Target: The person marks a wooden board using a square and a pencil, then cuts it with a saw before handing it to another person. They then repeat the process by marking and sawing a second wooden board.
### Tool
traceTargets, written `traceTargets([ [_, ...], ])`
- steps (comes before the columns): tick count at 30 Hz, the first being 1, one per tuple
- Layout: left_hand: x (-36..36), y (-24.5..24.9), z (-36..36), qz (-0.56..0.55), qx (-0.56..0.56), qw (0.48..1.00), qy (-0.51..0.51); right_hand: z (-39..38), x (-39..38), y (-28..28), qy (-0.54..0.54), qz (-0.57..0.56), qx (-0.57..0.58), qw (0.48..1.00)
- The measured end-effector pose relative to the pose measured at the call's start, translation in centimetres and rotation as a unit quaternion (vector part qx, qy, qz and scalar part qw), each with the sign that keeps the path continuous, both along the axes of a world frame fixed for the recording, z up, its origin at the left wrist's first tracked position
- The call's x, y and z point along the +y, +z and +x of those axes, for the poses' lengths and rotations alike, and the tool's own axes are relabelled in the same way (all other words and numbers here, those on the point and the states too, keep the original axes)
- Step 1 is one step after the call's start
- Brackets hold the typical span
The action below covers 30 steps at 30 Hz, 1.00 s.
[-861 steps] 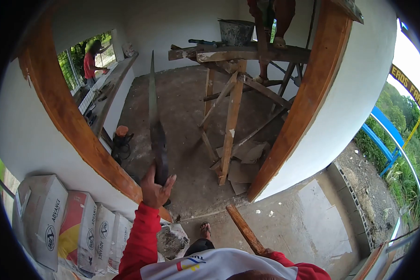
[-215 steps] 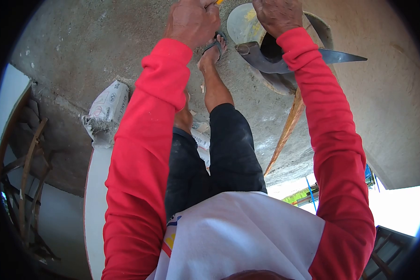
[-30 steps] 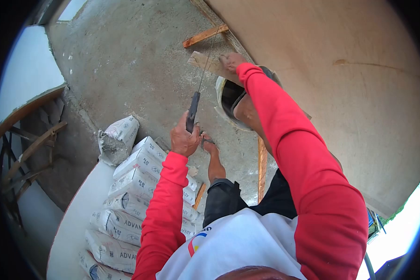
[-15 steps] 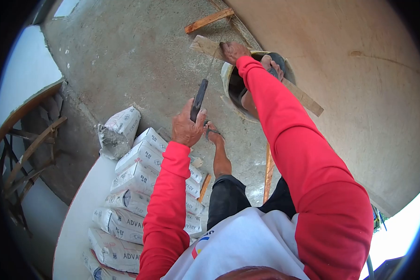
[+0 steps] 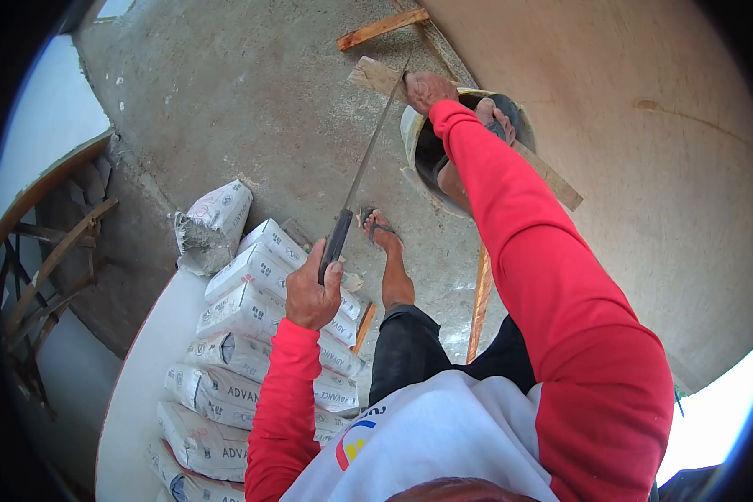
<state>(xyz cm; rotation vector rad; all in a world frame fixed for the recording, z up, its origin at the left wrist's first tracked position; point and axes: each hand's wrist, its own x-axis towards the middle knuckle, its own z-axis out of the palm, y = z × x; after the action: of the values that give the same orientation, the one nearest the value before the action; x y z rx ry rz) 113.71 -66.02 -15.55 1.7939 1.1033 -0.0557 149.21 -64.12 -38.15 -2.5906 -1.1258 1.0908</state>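
Note:
My left hand (image 5: 312,289) is wrapped round the black handle of a handsaw (image 5: 366,159). The long blade slants up and away, its far end lying across a wooden board (image 5: 373,75) close to my right hand (image 5: 429,90). With that right hand I grip the board near its far end. The board spans the mouth of a bucket (image 5: 414,134), and its other end shows beyond my right sleeve. My right foot (image 5: 494,117), in a flip-flop, is up at the board over the bucket. My forearm hides the middle of the board.
Several cement bags (image 5: 217,393) are stacked at the left, with a torn bag (image 5: 217,222) at their far end. A large plywood sheet (image 5: 644,184) rises on the right. A wood strip (image 5: 382,29) lies beyond the board. My left foot (image 5: 381,227) stands on the concrete floor.
My left hand has drawn the handsaw back toward me and slightly left, so more of the blade shows. My right hand still holds the board, which appears nearly in the same place.

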Motion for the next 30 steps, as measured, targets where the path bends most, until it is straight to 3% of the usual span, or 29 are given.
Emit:
traceTargets([
  [5, 4.0, -7.2, 11.4, 0.035, 0.007, 0.999, -0.005, -0.5, 0.0, 2.2, -0.035, 0.019, 0.001, 0.999],
  [8, 4.5, -8.1, 13.4, 0.053, -0.006, 0.999, 0.004, -0.2, -0.2, 2.4, -0.027, 0.004, 0.011, 1.000],
  [11, 2.1, -2.7, 7.8, 0.011, 0.026, 1.000, 0.005, 0.8, -1.1, -0.4, 0.014, 0.083, 0.039, 0.996],
  [14, -1.9, 2.4, -0.5, 0.012, 0.050, 0.999, -0.008, 0.5, -1.0, 2.1, 0.039, 0.055, 0.031, 0.997],
  [17, -1.9, 4.3, -1.2, -0.015, 0.060, 0.998, 0.001, 0.3, -1.2, 2.0, 0.072, 0.045, 0.004, 0.996],
  [19, -0.6, 0.4, 1.4, 0.000, 0.040, 0.999, 0.012, 0.4, -0.9, 1.9, 0.077, 0.018, -0.001, 0.997],
  [22, 3.5, -8.5, 11.8, 0.015, 0.004, 0.999, 0.033, 0.3, -0.6, 2.6, 0.064, -0.007, 0.024, 0.998],
  [24, 5.1, -11.1, 16.5, 0.098, 0.000, 0.995, 0.003, 0.4, -1.0, 1.8, 0.071, 0.007, 0.014, 0.997],
  [27, 3.5, -6.3, 12.6, 0.028, 0.031, 0.999, 0.014, 0.3, -0.4, 3.0, 0.080, -0.011, 0.016, 0.997],
  [29, 1.1, 0.0, 6.5, -0.021, 0.037, 0.999, 0.031, 0.6, -0.1, 3.5, 0.075, -0.027, 0.019, 0.997],
  [30, -0.5, 2.0, 2.8, 0.011, 0.056, 0.998, 0.017, 0.5, 0.0, 3.3, 0.070, -0.030, 0.020, 0.997],
])
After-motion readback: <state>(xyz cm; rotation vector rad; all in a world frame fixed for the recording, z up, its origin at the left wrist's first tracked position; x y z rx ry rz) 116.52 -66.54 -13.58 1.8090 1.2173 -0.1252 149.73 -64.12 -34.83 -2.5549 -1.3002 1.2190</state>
